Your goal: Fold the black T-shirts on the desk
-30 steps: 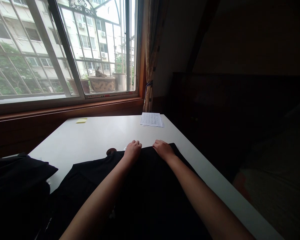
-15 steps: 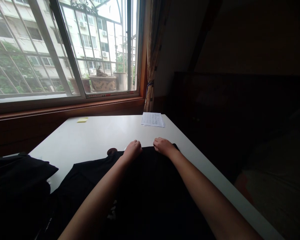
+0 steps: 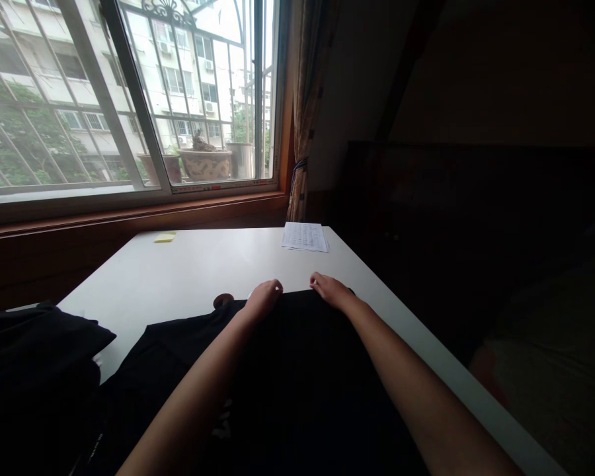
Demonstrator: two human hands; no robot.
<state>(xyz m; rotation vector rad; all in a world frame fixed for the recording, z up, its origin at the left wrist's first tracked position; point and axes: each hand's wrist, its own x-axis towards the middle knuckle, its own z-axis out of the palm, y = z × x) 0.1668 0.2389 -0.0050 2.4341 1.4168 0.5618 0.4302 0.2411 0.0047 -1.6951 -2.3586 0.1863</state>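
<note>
Dark cloth heap (image 3: 34, 357), one: lower left. Yellow paper pad (image 3: 164, 237), one: left of centre, far end of white table (image 3: 178, 271). Brown round object (image 3: 223, 301), one: near centre, beside cloth edge. Left hand (image 3: 264, 299): centre, fingers curled at garment's far edge; whether they grip fabric, cannot be made out. Black garment (image 3: 302, 370), one: spread flat, lower centre, pale print partly visible. Printed sheets (image 3: 306, 237): right of centre, far end. Right hand (image 3: 330, 291): fingers bent, small gap at thumb, at same edge; grip unclear.
</note>
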